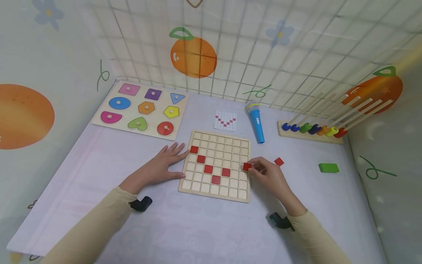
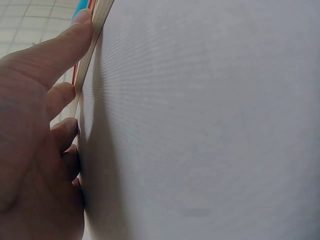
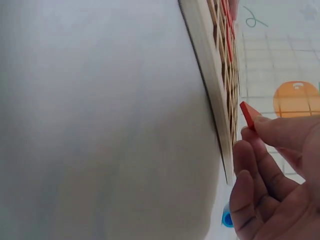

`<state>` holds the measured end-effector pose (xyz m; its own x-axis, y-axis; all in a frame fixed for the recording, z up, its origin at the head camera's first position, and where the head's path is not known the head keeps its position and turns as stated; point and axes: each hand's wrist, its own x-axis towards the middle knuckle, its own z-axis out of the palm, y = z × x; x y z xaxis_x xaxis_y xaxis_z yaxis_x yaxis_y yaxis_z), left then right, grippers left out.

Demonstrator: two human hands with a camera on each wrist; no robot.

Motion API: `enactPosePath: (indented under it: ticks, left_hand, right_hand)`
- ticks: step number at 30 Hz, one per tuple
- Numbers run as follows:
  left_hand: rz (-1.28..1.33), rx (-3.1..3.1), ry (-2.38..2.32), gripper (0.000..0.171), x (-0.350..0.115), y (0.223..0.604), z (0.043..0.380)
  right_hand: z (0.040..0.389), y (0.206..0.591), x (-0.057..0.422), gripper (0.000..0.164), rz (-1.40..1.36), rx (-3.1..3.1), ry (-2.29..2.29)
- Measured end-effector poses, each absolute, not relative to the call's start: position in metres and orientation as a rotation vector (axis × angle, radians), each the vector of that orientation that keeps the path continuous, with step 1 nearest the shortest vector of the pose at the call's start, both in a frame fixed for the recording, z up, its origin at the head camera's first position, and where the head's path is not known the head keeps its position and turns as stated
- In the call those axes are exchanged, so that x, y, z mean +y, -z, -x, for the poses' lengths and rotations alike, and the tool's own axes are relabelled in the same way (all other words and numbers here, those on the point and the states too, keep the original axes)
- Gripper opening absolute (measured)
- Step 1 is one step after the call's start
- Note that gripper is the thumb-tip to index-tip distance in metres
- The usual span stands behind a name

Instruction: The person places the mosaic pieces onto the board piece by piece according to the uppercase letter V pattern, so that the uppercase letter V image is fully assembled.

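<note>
A wooden grid board lies flat on the table, with several red square tiles in its cells; one such tile sits lowest in a slanting row. My right hand pinches another red tile between thumb and index finger, just above the board's right edge. In the right wrist view that tile is tilted and apart from the grid. My left hand is spread at the board's left edge, its thumb and fingertips touching the rim. A loose red tile lies right of my right hand.
Behind the board lie a small pattern card and a blue toy microphone. A shape puzzle is at the back left. Right of these stand a peg stacker with coloured beads and a green block.
</note>
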<state>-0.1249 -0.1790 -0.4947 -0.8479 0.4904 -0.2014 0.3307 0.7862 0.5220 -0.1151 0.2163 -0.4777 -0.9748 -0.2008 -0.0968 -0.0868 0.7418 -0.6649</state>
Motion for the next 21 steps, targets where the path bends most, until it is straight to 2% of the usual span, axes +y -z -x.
enactPosePath:
  ticks: [21]
  left_hand:
    - [-0.642, 2.651, -0.684, 0.089, -0.179, 0.495, 0.126]
  right_hand:
    - [0.12, 0.481, 0.189, 0.024, 0.395, 2.792, 1.057]
